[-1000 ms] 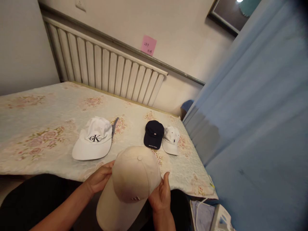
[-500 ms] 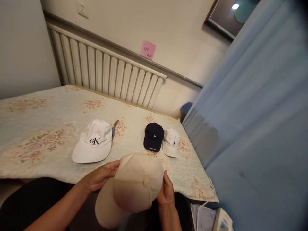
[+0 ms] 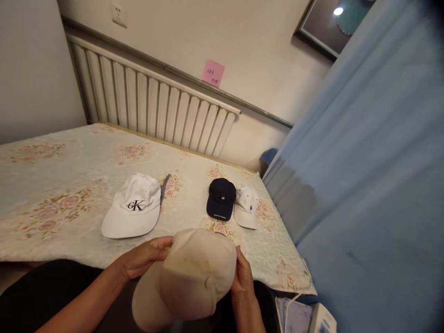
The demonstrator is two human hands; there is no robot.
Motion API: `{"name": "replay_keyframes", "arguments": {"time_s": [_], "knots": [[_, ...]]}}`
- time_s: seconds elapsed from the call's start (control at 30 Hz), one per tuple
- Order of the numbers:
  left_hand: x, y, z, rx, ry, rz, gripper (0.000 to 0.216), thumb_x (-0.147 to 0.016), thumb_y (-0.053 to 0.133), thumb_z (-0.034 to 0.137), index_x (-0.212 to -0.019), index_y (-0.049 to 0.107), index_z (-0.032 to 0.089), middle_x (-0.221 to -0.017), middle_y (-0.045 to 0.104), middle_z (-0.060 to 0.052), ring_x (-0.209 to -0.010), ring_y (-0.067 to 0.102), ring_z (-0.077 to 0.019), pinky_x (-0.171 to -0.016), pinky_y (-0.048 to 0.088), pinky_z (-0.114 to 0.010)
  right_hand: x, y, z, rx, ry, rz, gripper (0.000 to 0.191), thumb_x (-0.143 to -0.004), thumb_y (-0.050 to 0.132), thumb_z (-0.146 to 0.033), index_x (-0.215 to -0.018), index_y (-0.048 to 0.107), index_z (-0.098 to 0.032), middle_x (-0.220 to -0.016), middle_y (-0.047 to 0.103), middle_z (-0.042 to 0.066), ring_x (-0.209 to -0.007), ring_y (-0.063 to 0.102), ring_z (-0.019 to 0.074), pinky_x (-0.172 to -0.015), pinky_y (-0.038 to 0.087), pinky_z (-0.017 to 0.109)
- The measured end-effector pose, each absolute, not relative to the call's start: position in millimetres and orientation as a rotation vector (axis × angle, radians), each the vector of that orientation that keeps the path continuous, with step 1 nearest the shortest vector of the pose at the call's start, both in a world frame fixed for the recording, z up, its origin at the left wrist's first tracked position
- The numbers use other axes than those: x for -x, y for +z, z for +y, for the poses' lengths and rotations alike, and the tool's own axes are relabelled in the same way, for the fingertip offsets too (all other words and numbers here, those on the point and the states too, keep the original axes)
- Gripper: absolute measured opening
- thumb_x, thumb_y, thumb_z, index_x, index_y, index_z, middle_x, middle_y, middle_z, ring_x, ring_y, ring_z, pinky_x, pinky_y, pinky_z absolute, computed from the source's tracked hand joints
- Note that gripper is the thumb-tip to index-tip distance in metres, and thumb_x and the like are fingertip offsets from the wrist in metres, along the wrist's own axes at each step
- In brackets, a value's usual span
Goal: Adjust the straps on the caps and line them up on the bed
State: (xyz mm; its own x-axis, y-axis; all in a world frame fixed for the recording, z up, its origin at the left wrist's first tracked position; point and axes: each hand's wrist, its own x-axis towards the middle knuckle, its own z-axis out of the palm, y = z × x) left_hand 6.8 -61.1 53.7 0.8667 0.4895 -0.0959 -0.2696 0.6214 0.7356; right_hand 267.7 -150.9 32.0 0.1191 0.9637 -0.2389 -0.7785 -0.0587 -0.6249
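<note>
I hold a beige baseball cap [image 3: 194, 273] in both hands just in front of the bed's near edge, its crown turned up towards me and its brim pointing down left. My left hand [image 3: 147, 255] grips the cap's left rim with curled fingers. My right hand [image 3: 243, 275] clasps its right side. On the bed beyond lie a white cap with a black logo [image 3: 133, 208], a navy cap [image 3: 221, 199] and a small white cap [image 3: 246, 206], the last two touching side by side.
The bed carries a pale floral quilt [image 3: 62, 185]. A white radiator [image 3: 152, 104] runs along the back wall under a pink sticky note [image 3: 212, 72]. A blue curtain [image 3: 364, 175] fills the right. Some items lie on the floor at the lower right [image 3: 305, 317].
The beige cap has tipped and sunk lower towards me, its top button rolling from the far side to the near side. Both hands stayed on its rim.
</note>
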Motion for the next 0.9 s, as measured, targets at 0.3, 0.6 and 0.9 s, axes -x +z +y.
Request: {"name": "replay_keyframes", "arguments": {"time_s": [0.3,0.6,0.9], "knots": [[-4.2,49.6,-60.2,-0.786,0.435,0.302,0.043,-0.074,0.067,0.013,-0.117,0.065,0.017,-0.098,0.073,-0.012,-0.091,0.067,-0.0304,-0.087,0.046,-0.043,-276.1,29.2,-146.1,0.757,1.408,-0.335,0.024,-0.077,0.071,-0.032,-0.095,0.071,-0.017,-0.096,0.074,0.005,-0.090,0.067,0.0182,-0.092,0.047,0.035],[-1.9,45.6,-63.4,-0.859,0.377,0.320,0.033,-0.076,0.067,0.015,-0.109,0.069,0.016,-0.100,0.072,-0.012,-0.090,0.067,-0.0261,-0.082,0.046,-0.035,-260.3,60.0,-148.5,0.779,1.439,-0.278,0.017,-0.065,0.079,-0.029,-0.072,0.071,-0.016,-0.071,0.072,0.001,-0.064,0.064,0.0150,-0.066,0.050,0.027],[-0.2,34.1,-62.0,-0.845,0.381,0.304,0.036,-0.075,0.067,0.014,-0.111,0.067,0.015,-0.103,0.071,-0.014,-0.089,0.067,-0.0234,-0.081,0.046,-0.033,-257.3,69.5,-147.4,0.779,1.382,-0.340,0.013,-0.064,0.079,-0.021,-0.070,0.068,-0.016,-0.066,0.069,-0.001,-0.059,0.060,0.0118,-0.061,0.048,0.024]]}}
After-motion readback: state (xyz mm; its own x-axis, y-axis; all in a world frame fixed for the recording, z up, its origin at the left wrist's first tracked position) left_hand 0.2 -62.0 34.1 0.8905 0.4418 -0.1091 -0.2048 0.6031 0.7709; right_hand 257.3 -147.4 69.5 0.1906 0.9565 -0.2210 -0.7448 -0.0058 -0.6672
